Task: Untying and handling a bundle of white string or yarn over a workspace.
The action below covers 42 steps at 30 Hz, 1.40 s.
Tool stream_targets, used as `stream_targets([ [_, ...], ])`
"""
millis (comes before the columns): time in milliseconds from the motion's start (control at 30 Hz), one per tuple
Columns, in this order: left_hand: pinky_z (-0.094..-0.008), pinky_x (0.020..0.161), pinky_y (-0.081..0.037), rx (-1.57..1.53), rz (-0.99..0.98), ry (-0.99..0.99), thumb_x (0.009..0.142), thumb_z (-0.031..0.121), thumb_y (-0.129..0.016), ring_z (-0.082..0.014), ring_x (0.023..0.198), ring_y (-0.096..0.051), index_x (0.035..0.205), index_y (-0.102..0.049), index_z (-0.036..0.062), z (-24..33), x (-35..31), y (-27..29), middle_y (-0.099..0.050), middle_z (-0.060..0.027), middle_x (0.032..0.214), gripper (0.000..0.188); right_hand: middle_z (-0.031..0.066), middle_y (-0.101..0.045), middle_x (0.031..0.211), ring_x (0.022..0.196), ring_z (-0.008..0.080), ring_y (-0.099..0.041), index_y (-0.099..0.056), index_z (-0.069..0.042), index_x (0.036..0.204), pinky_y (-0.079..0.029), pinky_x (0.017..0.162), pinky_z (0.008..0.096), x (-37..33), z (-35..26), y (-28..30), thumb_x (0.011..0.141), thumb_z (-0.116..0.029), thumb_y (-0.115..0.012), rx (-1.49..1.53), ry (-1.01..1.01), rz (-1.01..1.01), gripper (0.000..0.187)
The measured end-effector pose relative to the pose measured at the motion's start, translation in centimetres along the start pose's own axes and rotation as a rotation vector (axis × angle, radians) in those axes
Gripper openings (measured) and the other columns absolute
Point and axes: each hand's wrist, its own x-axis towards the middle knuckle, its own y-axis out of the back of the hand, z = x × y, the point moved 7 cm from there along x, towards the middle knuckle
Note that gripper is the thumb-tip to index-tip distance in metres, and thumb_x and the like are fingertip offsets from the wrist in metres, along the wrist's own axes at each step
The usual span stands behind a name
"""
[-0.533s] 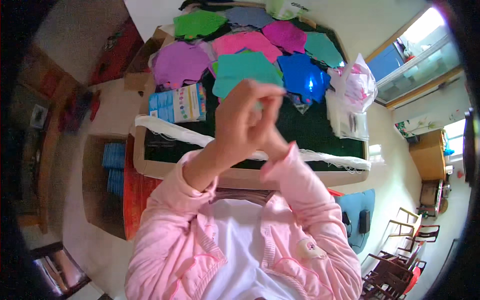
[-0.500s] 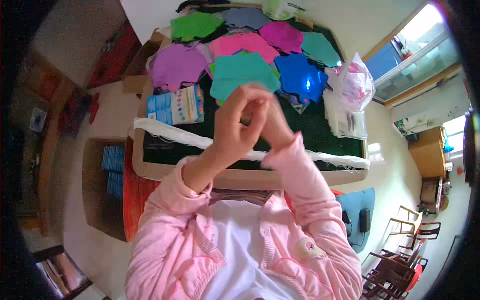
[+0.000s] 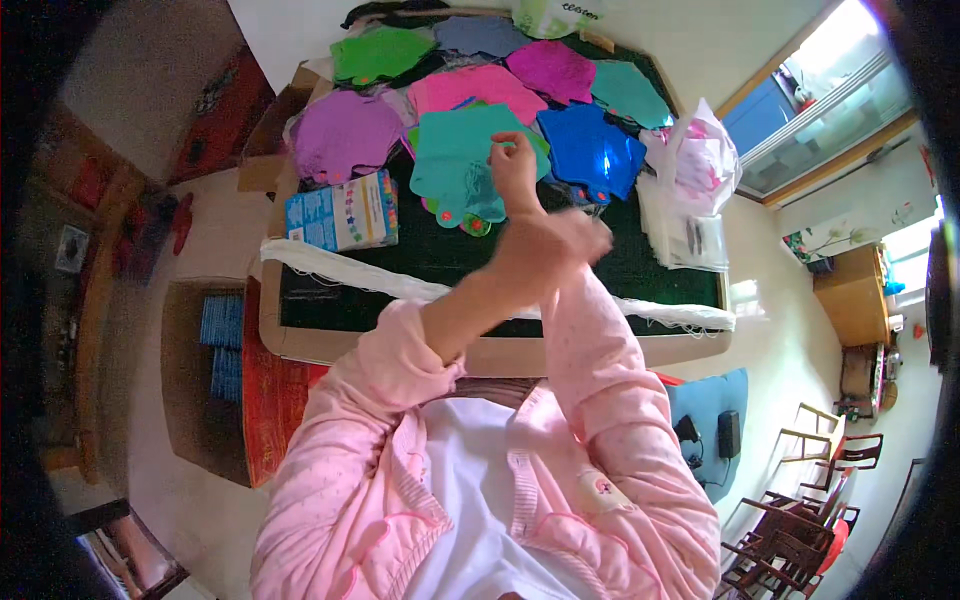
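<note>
My left hand (image 3: 550,248), smeared by motion, lies across my right forearm at the pink sleeve's end. Its fingers are too blurred to show their grip. Beyond it my right hand (image 3: 513,165) is raised with curled fingers and nothing visible in them. Behind that hand is a teal, shaped sheet (image 3: 450,160) on a pile, with small coloured round pieces showing at its near edge. Blue shaped sheets (image 3: 590,150) are piled to the right of it, purple ones (image 3: 345,138) to the left.
More piles, pink (image 3: 475,90), magenta (image 3: 552,70) and green (image 3: 383,55), cover the table's far part. A white strand bundle (image 3: 335,268) runs along the near edge. Printed packets (image 3: 343,213) lie left; clear bags (image 3: 690,235) and a white plastic bag (image 3: 700,165) stand right. A cardboard box (image 3: 205,400) is at left.
My hands, close together before, are now crossed: the left has moved right and nearer over my right forearm, while the right shows farther out over the teal sheet. The view has shifted slightly.
</note>
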Motion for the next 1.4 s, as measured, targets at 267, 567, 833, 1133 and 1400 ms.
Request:
stream_targets([
  [267, -0.0256, 0.054, -0.047, -0.604, 0.109, 0.264, 0.085, 0.028, -0.054, -0.0172, 0.066, -0.059, 0.08, -0.056, 0.0107, 4.5, -8.1, -0.8, -0.055, -0.0024, 0.071, 0.018, 0.0003, -0.044, 0.06, 0.05, 0.0113, -0.04, -0.052, -0.007, 0.091, -0.031, 0.043, 0.0246, 2.0, -9.3, 2.9, 0.081, -0.01, -0.054, 1.063, -0.282, -0.132, 0.011],
  [567, -0.035, 0.09, -0.045, -1.766, -0.289, 1.079, 0.089, 0.033, -0.053, -0.0198, 0.108, -0.052, 0.124, -0.045, 0.0028, -4.2, -9.3, -8.1, -0.051, -0.0112, 0.123, 0.047, -0.0026, -0.038, 0.065, 0.056, 0.0085, -0.034, -0.052, -0.009, 0.092, -0.027, 0.047, 0.0225, -3.2, -16.9, 0.8, 0.089, -0.011, -0.05, 1.627, -0.439, -0.428, 0.005],
  [833, -0.0348, 0.067, -0.047, -0.811, -0.544, 0.676, 0.078, 0.013, -0.062, -0.0237, 0.074, -0.062, 0.085, -0.066, 0.0027, 1.0, -14.7, -4.4, -0.063, -0.0165, 0.081, 0.013, 0.0015, -0.048, 0.07, 0.061, 0.0086, -0.044, -0.054, -0.004, 0.097, -0.034, 0.051, 0.0208, -6.8, -17.8, 9.2, 0.088, -0.012, -0.052, 0.816, -0.089, -0.391, 0.012],
  [1133, -0.0365, 0.073, -0.046, -0.052, -0.262, 0.481, 0.071, 0.009, -0.068, -0.0249, 0.09, -0.055, 0.079, -0.067, 0.0074, -3.6, -17.6, 0.7, -0.062, -0.0062, 0.092, 0.008, 0.01, -0.056, 0.078, 0.077, 0.0303, -0.054, -0.061, -0.006, 0.085, -0.044, 0.07, 0.0387, -18.0, -6.9, 10.7, 0.073, -0.006, -0.062, -0.522, 0.48, -0.565, 0.012],
  [1400, -0.038, 0.084, -0.043, 0.014, -0.052, 0.611, 0.072, 0.007, -0.067, -0.0274, 0.096, -0.053, 0.101, -0.062, 0.007, -5.9, -16.8, 1.2, -0.06, -0.0071, 0.1, 0.03, 0.0115, -0.056, 0.082, 0.079, 0.0309, -0.053, -0.059, -0.005, 0.085, -0.043, 0.069, 0.0388, -16.5, -0.1, 14.3, 0.076, -0.005, -0.061, -0.524, 0.096, -0.271, 0.009],
])
